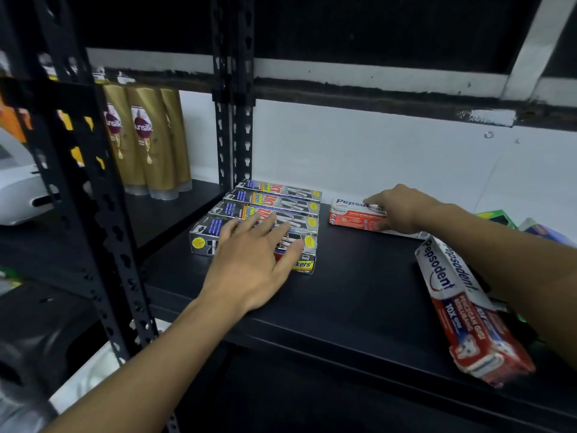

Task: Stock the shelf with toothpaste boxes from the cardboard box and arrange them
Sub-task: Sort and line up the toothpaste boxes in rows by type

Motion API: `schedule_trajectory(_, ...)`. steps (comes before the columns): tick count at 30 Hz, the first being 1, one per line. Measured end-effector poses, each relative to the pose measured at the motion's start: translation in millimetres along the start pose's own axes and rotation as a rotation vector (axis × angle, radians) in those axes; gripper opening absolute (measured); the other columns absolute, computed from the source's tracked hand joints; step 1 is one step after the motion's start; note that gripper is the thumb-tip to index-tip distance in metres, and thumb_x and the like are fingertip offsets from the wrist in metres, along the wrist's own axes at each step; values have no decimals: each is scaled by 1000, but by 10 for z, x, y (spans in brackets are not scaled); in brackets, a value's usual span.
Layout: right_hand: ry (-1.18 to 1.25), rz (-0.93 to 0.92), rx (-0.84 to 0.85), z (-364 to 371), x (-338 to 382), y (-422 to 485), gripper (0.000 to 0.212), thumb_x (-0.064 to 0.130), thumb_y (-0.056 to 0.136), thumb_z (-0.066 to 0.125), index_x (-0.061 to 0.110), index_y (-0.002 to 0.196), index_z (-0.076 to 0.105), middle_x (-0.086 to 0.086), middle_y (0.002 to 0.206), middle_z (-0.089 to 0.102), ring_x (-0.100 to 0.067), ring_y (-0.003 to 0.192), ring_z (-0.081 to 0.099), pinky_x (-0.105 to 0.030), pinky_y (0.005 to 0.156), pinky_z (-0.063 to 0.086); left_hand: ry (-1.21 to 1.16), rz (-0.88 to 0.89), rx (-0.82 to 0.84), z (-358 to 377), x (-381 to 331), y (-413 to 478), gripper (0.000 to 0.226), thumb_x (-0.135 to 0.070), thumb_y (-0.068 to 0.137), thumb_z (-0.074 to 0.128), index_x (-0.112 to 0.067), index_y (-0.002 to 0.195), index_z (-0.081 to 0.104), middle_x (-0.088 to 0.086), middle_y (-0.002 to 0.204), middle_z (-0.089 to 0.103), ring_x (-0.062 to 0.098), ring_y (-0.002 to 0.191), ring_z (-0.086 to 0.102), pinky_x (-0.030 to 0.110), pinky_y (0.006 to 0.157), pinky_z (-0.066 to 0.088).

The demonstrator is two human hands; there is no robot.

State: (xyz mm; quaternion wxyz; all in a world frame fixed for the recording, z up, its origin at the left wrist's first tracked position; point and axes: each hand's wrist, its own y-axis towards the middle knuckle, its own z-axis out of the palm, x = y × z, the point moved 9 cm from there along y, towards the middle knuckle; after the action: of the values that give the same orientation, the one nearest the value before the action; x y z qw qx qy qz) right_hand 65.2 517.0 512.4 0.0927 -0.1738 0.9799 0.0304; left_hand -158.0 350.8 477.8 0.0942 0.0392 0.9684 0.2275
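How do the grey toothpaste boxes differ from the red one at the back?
The grey boxes are silver, blue and yellow; the red box is red and white. The grey boxes sit several in a row; the red box lies apart. The left hand rests flat on the grey boxes; the right hand pinches the red box. Both lie flat on the shelf.

matt black shelf (343,295), glossy cardboard toothpaste boxes (474,310), perforated metal uprights (232,120)
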Motion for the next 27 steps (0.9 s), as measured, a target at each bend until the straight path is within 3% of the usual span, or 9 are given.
schedule_trajectory(9, 36, 32, -31, 14, 23, 159, 66, 45, 90, 66, 34, 149, 38, -9, 140, 50, -32, 124, 50, -43, 100, 45, -1, -9, 21, 5, -6, -9, 73, -70, 92, 7, -36, 149, 37, -9, 159, 31, 11, 149, 14, 40, 121, 5)
schedule_trajectory(18, -10, -7, -10, 20, 66, 194, 63, 42, 96, 57, 28, 153, 32, -6, 146, 48, -30, 132, 43, -39, 105, 39, 17, -5, 19, 11, -6, -5, 68, -68, 96, 12, -35, 148, 39, -9, 158, 32, 12, 149, 17, 41, 121, 7)
schedule_trajectory(27, 96, 2, -9, 19, 56, 114, 64, 50, 97, 51, 30, 153, 29, -7, 149, 45, -30, 135, 39, -37, 107, 35, 18, -3, 19, 18, -2, 5, 69, -70, 95, 11, -36, 148, 39, -10, 158, 32, 11, 149, 17, 40, 121, 5)
